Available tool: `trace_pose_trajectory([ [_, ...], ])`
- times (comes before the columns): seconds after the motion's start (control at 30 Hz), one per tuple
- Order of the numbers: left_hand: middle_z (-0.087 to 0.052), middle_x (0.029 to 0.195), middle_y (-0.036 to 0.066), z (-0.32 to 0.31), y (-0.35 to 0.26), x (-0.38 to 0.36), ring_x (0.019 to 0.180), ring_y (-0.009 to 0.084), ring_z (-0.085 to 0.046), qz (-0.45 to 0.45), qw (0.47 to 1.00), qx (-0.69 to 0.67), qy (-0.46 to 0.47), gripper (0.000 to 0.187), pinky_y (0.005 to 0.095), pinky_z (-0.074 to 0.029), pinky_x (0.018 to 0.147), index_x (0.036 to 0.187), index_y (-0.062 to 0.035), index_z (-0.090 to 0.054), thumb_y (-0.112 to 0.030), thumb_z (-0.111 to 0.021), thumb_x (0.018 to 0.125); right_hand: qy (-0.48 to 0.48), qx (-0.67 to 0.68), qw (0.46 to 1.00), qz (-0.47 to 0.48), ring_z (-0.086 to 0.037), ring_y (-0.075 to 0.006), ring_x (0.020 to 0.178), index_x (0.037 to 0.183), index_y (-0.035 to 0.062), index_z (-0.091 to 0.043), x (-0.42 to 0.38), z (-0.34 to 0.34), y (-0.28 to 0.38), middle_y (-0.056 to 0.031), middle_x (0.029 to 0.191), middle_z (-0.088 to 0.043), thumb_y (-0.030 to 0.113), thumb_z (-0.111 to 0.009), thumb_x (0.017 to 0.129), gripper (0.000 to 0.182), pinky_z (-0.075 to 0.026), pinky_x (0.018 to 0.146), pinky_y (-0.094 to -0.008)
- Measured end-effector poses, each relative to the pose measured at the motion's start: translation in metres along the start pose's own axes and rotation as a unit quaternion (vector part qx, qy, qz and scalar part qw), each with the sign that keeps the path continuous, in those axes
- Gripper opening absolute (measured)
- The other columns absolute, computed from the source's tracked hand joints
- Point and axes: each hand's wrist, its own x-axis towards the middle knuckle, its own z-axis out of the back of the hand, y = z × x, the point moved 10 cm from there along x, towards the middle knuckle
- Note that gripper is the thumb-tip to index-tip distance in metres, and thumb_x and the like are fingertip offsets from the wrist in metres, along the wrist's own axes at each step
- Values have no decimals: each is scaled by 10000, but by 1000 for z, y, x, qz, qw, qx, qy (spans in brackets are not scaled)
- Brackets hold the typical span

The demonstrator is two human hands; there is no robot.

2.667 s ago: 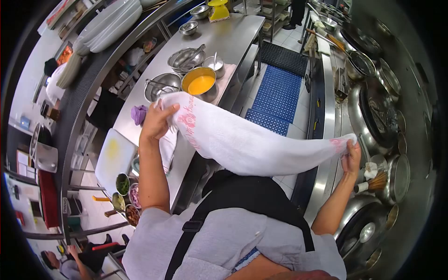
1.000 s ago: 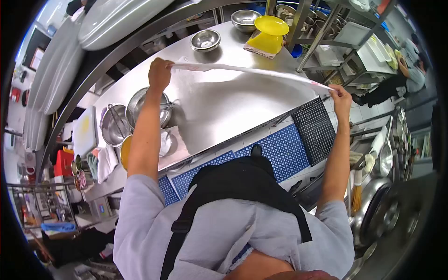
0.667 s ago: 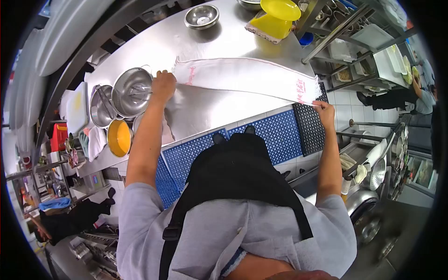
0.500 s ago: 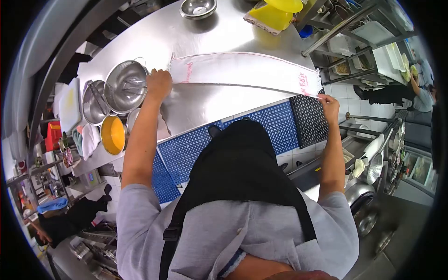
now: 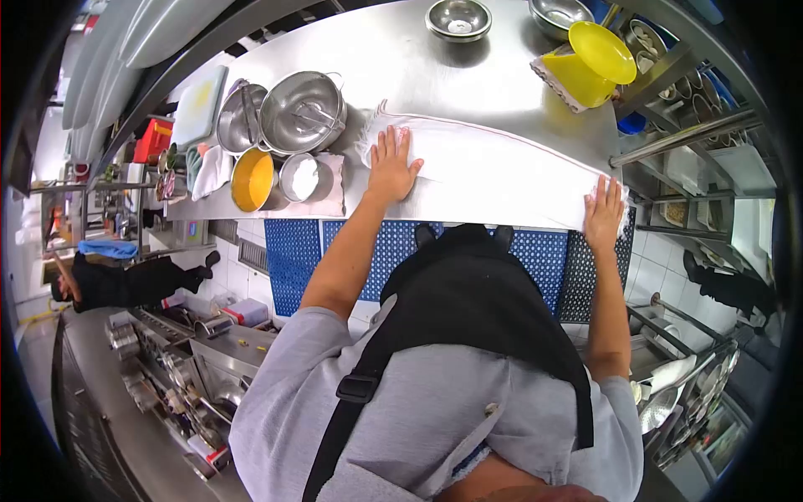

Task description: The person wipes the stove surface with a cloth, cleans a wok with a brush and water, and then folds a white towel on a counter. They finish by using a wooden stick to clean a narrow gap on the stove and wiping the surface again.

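A long white towel [image 5: 493, 163] with a thin red stripe and fringed ends lies stretched along the front edge of the steel table [image 5: 368, 71]. My left hand [image 5: 391, 170] rests flat on its left end, fingers spread, over a bit of red lettering. At the other end, my right hand [image 5: 604, 216] presses flat with fingers extended, near the table's front right corner. Left of my left hand sit a small metal bowl [image 5: 303, 177] with something white in it and a pot of orange-yellow contents [image 5: 253, 180].
A large steel bowl [image 5: 303, 113] with a utensil inside and a strainer-like bowl [image 5: 241, 117] stand at the left. Farther back are a steel bowl [image 5: 458, 21] and a yellow container [image 5: 581, 75]. A metal rail [image 5: 682, 138] runs at the right. Another person [image 5: 125, 276] is far left.
The towel, earlier held by its ends with the right end over the table's edge, now lies on the tabletop. Both hands have gone from gripping to lying flat. The view has shifted.
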Motion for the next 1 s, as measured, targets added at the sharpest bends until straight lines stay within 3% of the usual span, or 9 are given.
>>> trace_pose_trajectory([
  [0.1,-89,1715,244,-6,-1,-12,1576,453,-105,47,996,64,41,804,646,-103,1241,1666,-146,-180,-540,-479,1033,15,11,1000,1,-202,-387,1567,1646,197,-278,29,3,-13,-195,1698,-219,445,-468,1070,655,-185,1240,-597],
  [0.17,-98,1712,249,2,-2,-23,1581,443,-100,8,999,48,15,811,661,-109,1237,1663,-146,-195,-563,-475,1026,63,-27,997,34,-176,-370,1579,1657,228,-248,29,9,-18,-179,1703,-217,467,-450,1071,664,-174,1241,-606],
  [0.3,-402,1565,235,58,-9,-55,1434,431,-390,-84,984,-52,-147,590,587,-324,1153,1473,-98,-512,-203,-655,911,20,68,995,74,-349,-354,1485,1528,170,-466,-9,65,-15,-140,1606,-393,269,-608,988,567,-274,1203,-562],
  [0.37,-542,1395,198,62,6,-64,1286,401,-502,-78,983,-48,-157,486,532,-392,1080,1307,-78,-611,-68,-668,824,38,135,986,86,-439,-346,1411,1419,135,-569,-31,69,-21,-123,1523,-490,151,-667,924,505,-337,1168,-526],
  [0.4,-620,1281,176,62,14,-66,1196,380,-565,-67,984,-41,-162,332,496,-438,1033,1188,-61,-678,-62,-673,857,54,147,984,90,-477,-341,1369,1357,118,-609,-40,61,-26,-116,1474,-532,95,-686,888,475,-366,1147,-506],
  [0.47,-653,1219,141,54,30,-67,1155,354,-590,-71,982,-55,-168,252,480,-462,980,1114,-65,-713,-64,-691,863,30,148,984,95,-573,-328,1265,1203,75,-691,-49,67,-23,-91,1345,-635,-19,-710,821,394,-454,1088,-436],
  [0.6,-691,1135,119,59,33,-68,1079,327,-629,-82,977,-72,-185,143,450,-492,928,1006,-71,-762,-72,-717,870,-16,156,980,118,-638,-315,1179,1117,60,-739,-52,72,-24,-90,1282,-683,-39,-735,812,321,-522,1030,-407],
  [0.83,-692,1053,141,70,36,-60,1019,352,-630,-94,978,-123,-139,112,442,-504,912,944,-39,-749,-52,-695,847,10,163,980,115,-653,-308,1145,1025,45,-761,-48,71,-35,-72,1248,-714,-20,-758,823,212,-537,997,-386],
  [1.0,-685,976,149,71,48,-45,970,363,-620,-89,972,-158,-147,72,459,-494,873,884,-27,-702,-50,-648,842,49,209,972,92,-695,-293,944,972,12,-730,-21,71,-47,-138,1012,-758,51,-723,869,110,-543,886,-365],
])
